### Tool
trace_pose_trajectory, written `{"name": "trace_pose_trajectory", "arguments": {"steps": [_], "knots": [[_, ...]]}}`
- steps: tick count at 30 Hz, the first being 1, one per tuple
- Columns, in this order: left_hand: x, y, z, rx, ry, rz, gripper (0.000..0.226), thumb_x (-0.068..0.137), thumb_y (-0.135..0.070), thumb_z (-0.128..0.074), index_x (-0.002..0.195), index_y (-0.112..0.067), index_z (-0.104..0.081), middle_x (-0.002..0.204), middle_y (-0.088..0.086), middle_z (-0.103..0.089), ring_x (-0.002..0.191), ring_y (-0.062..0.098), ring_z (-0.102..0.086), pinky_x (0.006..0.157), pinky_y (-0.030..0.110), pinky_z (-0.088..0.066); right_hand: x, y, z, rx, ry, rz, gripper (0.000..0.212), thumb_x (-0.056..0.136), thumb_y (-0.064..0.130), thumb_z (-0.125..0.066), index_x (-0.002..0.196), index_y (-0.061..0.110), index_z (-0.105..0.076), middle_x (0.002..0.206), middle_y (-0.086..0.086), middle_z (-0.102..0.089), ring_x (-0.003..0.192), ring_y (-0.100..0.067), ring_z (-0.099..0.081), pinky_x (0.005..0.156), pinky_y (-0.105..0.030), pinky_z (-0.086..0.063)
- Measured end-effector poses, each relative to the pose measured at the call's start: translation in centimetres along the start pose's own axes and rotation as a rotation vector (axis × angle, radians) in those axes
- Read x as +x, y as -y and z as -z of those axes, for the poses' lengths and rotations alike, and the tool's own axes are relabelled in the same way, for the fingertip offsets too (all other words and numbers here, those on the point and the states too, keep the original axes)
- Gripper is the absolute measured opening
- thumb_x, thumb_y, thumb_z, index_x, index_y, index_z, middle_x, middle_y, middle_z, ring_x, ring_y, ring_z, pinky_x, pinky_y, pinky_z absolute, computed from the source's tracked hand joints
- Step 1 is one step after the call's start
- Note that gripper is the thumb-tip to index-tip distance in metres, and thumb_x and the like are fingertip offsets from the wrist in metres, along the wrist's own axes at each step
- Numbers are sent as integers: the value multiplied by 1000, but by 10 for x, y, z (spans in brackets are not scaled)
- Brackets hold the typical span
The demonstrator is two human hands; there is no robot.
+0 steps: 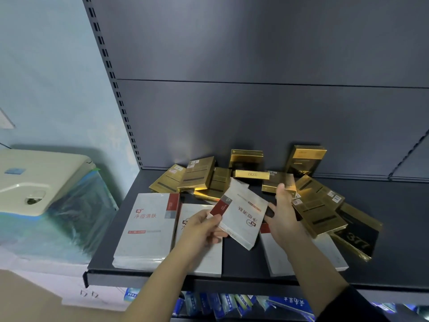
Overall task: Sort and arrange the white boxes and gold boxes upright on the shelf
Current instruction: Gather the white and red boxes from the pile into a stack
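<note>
Left hand [202, 231] pinches the white box [243, 212] by its red corner, in the air over the shelf [383, 263] front edge. Right hand [282, 217] is spread at its right edge; we can't tell contact. Long axis slants toward the back, print upside down. We judge it needs flipping before it stands.

The held box [243, 212] carries 净痘清肤 in red, upside down to the wearer. Left of the grip, a flat box [144, 228] bears the same 净痘清肤 the right way up. Just beyond the grip, a gold box [251, 174] reads ZKZU. Well right of the grip, a black box [357, 238] shows 377. Other print is too blurred to read.
</note>
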State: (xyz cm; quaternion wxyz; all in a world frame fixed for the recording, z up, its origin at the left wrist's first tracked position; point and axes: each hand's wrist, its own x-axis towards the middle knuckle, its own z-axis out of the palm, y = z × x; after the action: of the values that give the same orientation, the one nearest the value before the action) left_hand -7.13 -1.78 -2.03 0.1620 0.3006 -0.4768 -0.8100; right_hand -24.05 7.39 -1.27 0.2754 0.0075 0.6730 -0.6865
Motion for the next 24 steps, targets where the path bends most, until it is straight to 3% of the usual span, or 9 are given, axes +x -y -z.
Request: {"name": "trace_pose_trajectory", "arguments": {"steps": [3, 6, 8, 10, 12, 14, 18, 21, 24], "knots": [[-10, 5, 14, -78, 2, -14, 28, 82, -15, -63, 106, -4, -53, 81, 14, -74, 64, 18, -69, 54, 22, -48, -6, -4, -9, 173, 70, -111, 62, 96, 55, -40, 148, 24, -32, 144, -8, -49, 130, -29, -49, 108, -48, -36], [-21, 8, 23, -39, -37, 3, 19, 91, -7, -56, 110, -6, -52, 87, 15, -73, 68, 19, -69, 57, 25, -51, -14, -9, -21, 188, 179, -227, 46, 96, 54, -39, 122, 20, -57, 112, -10, -70, 101, -26, -66, 87, -44, -52], [-32, 6, 27, 277, -95, -37, 25, 96, -13, -52, 120, -14, -55, 102, 7, -72, 85, 16, -67, 77, 29, -51, -17, -16, -31, 143, 220, -250, 45, 95, 56, -39, 113, 23, -64, 98, -9, -76, 93, -29, -71, 87, -49, -55], [-45, 6, 29, 771, -179, -180, 27, 97, -27, -45, 123, -29, -52, 108, -7, -65, 100, 10, -59, 92, 30, -46, -23, -24, -39, 114, 261, -265, 45, 93, 58, -41, 112, 26, -66, 96, -8, -77, 91, -31, -72, 90, -52, -54], [-59, 5, 27, 1191, -291, -310, 27, 95, -35, -39, 120, -30, -49, 103, -8, -55, 98, 12, -47, 90, 33, -43, -28, -33, -43, 76, 284, -259, 45, 93, 58, -41, 116, 27, -64, 99, -7, -76, 90, -31, -72, 90, -53, -54], [-68, 7, 21, 1417, -426, -294, 26, 94, -38, -37, 112, -24, -50, 107, -5, -44, 97, 14, -38, 90, 30, -41, -34, -41, -45, 40, 289, -217, 45, 95, 56, -41, 124, 27, -57, 102, -7, -74, 92, -30, -72, 89, -53, -54], [-72, 14, 20, 1558, -534, -196, 37, 92, -43, -37, 120, -22, -49, 127, -2, -39, 109, 18, -39, 93, 29, -37, -37, -53, -50, 1, 347, -188, 54, 94, 58, -40, 134, 23, -50, 113, -9, -71, 98, -30, -71, 84, -49, -56], [-71, 21, 23, 1555, -538, -225, 45, 91, -40, -40, 134, -26, -35, 142, -2, -32, 124, 19, -36, 101, 31, -33, -45, -59, -56, -78, 397, -197, 57, 92, 61, -39, 128, 21, -56, 107, -10, -74, 93, -29, -73, 86, -50, -56], [-67, 24, 27, 1585, -521, -256, 45, 93, -39, -36, 137, -27, -31, 148, -4, -29, 132, 18, -31, 108, 33, -27, -49, -59, -59, -141, 388, -166, 50, 96, 55, -37, 129, 21, -51, 104, -9, -74, 90, -25, -74, 81, -46, -59]]}}
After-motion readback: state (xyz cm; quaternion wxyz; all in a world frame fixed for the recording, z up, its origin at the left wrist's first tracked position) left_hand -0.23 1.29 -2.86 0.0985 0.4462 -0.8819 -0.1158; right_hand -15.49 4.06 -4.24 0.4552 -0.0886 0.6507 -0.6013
